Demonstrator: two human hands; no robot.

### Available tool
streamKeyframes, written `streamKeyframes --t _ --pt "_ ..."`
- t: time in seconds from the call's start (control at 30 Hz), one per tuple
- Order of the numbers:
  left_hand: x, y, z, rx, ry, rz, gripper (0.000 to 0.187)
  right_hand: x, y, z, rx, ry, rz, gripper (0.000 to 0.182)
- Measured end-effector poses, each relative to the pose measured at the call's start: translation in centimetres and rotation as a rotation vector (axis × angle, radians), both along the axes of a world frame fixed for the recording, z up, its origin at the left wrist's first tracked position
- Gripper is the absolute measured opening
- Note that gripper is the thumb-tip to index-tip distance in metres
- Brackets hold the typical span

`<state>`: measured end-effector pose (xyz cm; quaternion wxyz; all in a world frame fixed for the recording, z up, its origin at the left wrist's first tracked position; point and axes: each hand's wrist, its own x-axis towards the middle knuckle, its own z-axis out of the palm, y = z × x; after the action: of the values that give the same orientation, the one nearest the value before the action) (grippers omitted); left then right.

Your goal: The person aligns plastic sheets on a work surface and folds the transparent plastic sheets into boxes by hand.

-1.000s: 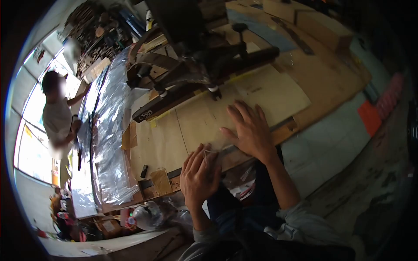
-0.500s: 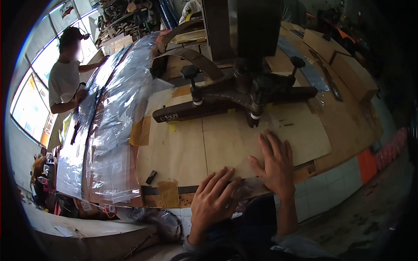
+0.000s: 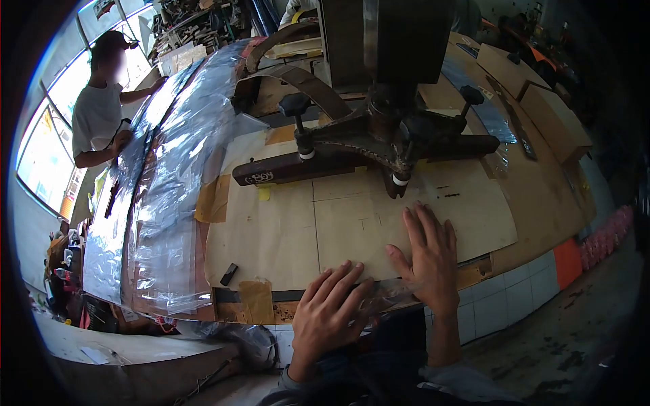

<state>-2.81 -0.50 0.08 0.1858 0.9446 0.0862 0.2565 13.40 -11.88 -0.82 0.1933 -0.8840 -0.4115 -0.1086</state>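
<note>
My left hand (image 3: 328,308) rests with its fingers stretched over the front edge of a pale board (image 3: 271,243). Flat on the board's right half lies my right hand (image 3: 435,260), fingers extended and thumb apart. Neither hand grips anything. A bit of clear plastic film (image 3: 393,291) shows at the edge between them. Just beyond my right fingertips stands a dark metal press head (image 3: 389,145) with a pointed lower tip. A dark bar (image 3: 291,171) marked with white writing lies across the board under it. A small black block (image 3: 229,274) sits near the board's left front corner.
Shiny clear plastic sheeting (image 3: 179,176) covers the table's left side. A co-worker in a white shirt (image 3: 98,118) stands at the far left with hands on it. Cardboard boxes (image 3: 552,122) sit at the right. Brown tape (image 3: 257,302) marks the front edge.
The view has shifted a little, so the board and block appear slightly further left. Both hands stay in nearly the same place on the board.
</note>
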Motion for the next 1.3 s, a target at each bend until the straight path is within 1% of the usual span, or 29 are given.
streamKeyframes --t 0.1,0.2,0.4,0.5,0.63,1.3 --pt "0.07 -0.04 -0.17 0.004 -0.013 0.005 0.028 0.0 -0.07 0.02 -0.001 -0.002 0.004 0.064" --pt "-0.34 0.31 -0.68 0.035 0.038 -0.038 0.051 0.06 -0.05 0.03 -0.001 -0.004 0.007 0.064" --pt "-0.34 0.38 -0.99 0.061 0.041 -0.033 0.052 0.05 -0.1 0.06 -0.007 0.01 0.004 0.065" --pt "-0.29 0.28 -0.78 0.034 0.04 -0.03 0.051 0.04 -0.09 0.12 -0.005 0.01 0.004 0.065" --pt "-0.24 0.24 -0.79 0.035 0.035 -0.028 0.049 0.05 -0.07 0.04 0.022 0.015 0.004 0.062" --pt "-0.08 0.19 -0.8 0.038 0.011 -0.02 0.041 0.07 -0.09 0.0 0.014 -0.016 0.005 0.064"
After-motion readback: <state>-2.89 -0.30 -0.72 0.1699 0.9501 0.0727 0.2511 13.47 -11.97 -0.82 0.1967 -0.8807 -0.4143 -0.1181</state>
